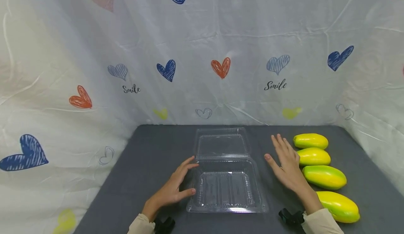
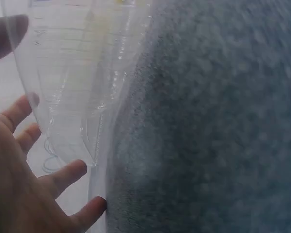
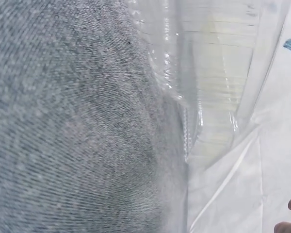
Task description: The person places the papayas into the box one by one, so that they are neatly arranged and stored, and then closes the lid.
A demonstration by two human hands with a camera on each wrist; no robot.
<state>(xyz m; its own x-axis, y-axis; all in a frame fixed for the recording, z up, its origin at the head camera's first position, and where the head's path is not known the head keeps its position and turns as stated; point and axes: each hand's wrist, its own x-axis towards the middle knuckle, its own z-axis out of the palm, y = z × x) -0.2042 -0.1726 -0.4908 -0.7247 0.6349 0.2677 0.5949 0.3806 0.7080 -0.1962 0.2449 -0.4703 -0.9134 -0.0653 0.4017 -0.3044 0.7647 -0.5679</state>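
A clear plastic clamshell container (image 1: 227, 209) lies on the grey table, its lid (image 1: 222, 144) folded back flat towards the far edge. Nothing sits in its ribbed base. My left hand (image 1: 172, 190) is at the container's left side, fingers spread and fingertips right at the rim; in the left wrist view the container wall (image 2: 72, 87) overlaps some of the fingers. Held out between the container and a column of yellow-green papayas (image 1: 324, 177), my right hand (image 1: 287, 169) has straight fingers and holds nothing. It partly covers the papaya (image 1: 315, 156) second from the back.
Several papayas line the right side of the dark grey table (image 1: 164, 143), the nearest (image 1: 341, 207) beside my right wrist. A white curtain (image 1: 192, 45) printed with hearts hangs behind and around the table. Black straps with cameras sit on both wrists.
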